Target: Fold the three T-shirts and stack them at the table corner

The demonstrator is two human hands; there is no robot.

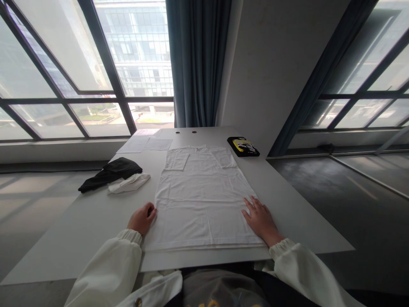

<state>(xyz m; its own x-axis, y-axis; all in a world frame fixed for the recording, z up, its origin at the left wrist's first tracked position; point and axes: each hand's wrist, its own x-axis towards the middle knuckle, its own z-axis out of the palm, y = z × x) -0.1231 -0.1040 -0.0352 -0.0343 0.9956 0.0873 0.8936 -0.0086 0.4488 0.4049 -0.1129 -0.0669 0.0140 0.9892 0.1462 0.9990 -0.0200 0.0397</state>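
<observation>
A white T-shirt (pixel 198 192) lies spread flat on the table, its neck at the far end and its hem toward me. Both sleeves are folded inward over the body. Along the shirt's left edge, my left hand (pixel 142 218) is closed, with curled fingers pinching the side of the fabric. My right hand (pixel 260 216) rests open on the lower right part of the shirt, its fingers spread over the cloth. Light creases run across the fabric, and the hem layers are slightly offset.
On the white table (pixel 297 221), a black garment (pixel 111 172) and a small white cloth (pixel 129 184) lie crumpled at left. Sheets of paper (pixel 158 144) are at the far left. A folded black item with yellow and white print (pixel 243 146) sits at the far right.
</observation>
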